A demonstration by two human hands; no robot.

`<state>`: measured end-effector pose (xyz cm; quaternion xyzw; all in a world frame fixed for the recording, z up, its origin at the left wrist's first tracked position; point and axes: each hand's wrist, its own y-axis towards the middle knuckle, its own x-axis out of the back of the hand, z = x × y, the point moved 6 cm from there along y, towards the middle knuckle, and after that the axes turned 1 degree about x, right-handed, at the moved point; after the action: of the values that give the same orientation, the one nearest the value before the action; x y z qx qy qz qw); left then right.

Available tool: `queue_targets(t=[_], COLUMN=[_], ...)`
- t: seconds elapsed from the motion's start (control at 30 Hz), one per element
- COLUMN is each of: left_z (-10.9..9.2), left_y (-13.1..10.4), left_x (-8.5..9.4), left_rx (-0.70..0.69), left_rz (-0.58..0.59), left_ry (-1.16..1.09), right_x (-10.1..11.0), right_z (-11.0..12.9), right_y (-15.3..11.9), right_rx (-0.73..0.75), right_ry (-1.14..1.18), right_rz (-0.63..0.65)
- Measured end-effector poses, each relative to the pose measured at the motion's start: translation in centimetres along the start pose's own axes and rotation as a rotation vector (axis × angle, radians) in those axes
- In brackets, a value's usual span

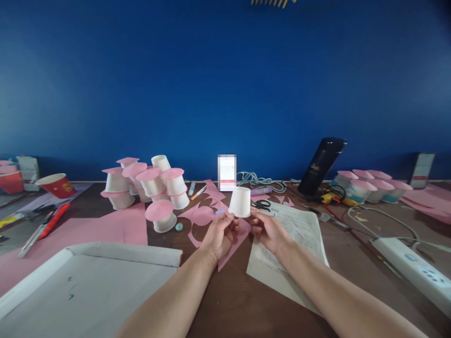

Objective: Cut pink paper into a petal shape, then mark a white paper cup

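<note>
A white paper cup is held upside down in front of me, its rim facing down. My left hand pinches the rim at the lower left. On the other side, my right hand grips the rim's right edge, fingers curled. Pink paper scraps with round cutouts lie beneath and behind the hands. To the left stand several white cups with pink paper discs on top, among them one nearer cup with its pink disc. Black-handled scissors lie just behind my right hand.
A printed sheet lies under my right forearm. A white box lid sits front left, with a red utility knife beyond. A black bottle, cables and a power strip occupy the right. A phone stands against the blue wall.
</note>
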<state>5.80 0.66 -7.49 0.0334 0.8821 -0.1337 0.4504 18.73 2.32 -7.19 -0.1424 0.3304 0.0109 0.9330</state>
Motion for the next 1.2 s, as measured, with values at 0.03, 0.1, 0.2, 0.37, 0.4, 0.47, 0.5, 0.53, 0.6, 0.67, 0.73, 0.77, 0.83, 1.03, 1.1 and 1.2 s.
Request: queue_targets(t=[0.03,0.1,0.2,0.37,0.4,0.47,0.5,0.53,0.6,0.67,0.73,0.77,0.83,1.03,1.1,1.2], left_z=[0.0,-0.1,-0.3,-0.2,-0.1,0.1,0.3,0.5,0.8,0.8,0.6,0.5,0.2,-0.3,-0.3,-0.4], left_y=[0.0,0.0,-0.1,-0.1,-0.2,-0.3,-0.3,-0.4,-0.6,-0.6,-0.6,-0.5,-0.2,0.4,0.5,0.4], left_x=[0.0,-0.1,0.0,-0.6,-0.7,-1.1,-1.2,-1.3,-1.4,-1.6,-1.5,-1.4,-0.8,0.6,0.6,0.3], left_rx=[-0.006,-0.024,-0.056,-0.074,-0.072,-0.066,-0.057,-0.045,-0.018,-0.011,-0.04,-0.06,-0.098,-0.148,-0.145,-0.152], left_rz=[-0.001,0.0,-0.008,0.057,0.076,0.108,0.119,0.126,0.138,0.153,0.152,0.139,0.089,-0.035,-0.041,-0.017], left_ry=[0.004,0.017,0.058,0.17,0.184,0.208,0.217,0.22,0.208,0.188,0.179,0.178,0.168,0.087,0.088,0.113], right_x=[0.0,0.2,0.2,-0.3,-0.4,-0.5,-0.6,-0.7,-0.8,-0.9,-1.0,-1.0,-0.8,-0.6,-2.0,-3.7], right_z=[-0.1,-0.2,-0.4,-0.6,-0.6,-0.6,-0.6,-0.7,-0.8,-0.9,-1.1,-1.0,-0.7,3.1,3.9,3.5], right_y=[0.1,0.2,0.1,0.0,0.0,0.0,0.1,0.1,0.0,-0.1,-0.2,-0.2,-0.1,-2.1,-3.9,-5.7], right_rx=[-0.018,-0.026,-0.021,-0.008,-0.001,0.017,0.029,0.042,0.062,0.075,0.092,0.111,0.164,0.709,0.985,1.176], right_ry=[0.014,0.028,0.038,0.083,0.089,0.073,0.047,0.015,-0.052,-0.095,-0.146,-0.182,-0.244,-0.731,-0.926,-1.105], right_rz=[0.014,0.018,-0.006,0.024,0.027,0.039,0.048,0.058,0.069,0.062,0.057,0.054,0.024,-0.169,-0.077,0.123])
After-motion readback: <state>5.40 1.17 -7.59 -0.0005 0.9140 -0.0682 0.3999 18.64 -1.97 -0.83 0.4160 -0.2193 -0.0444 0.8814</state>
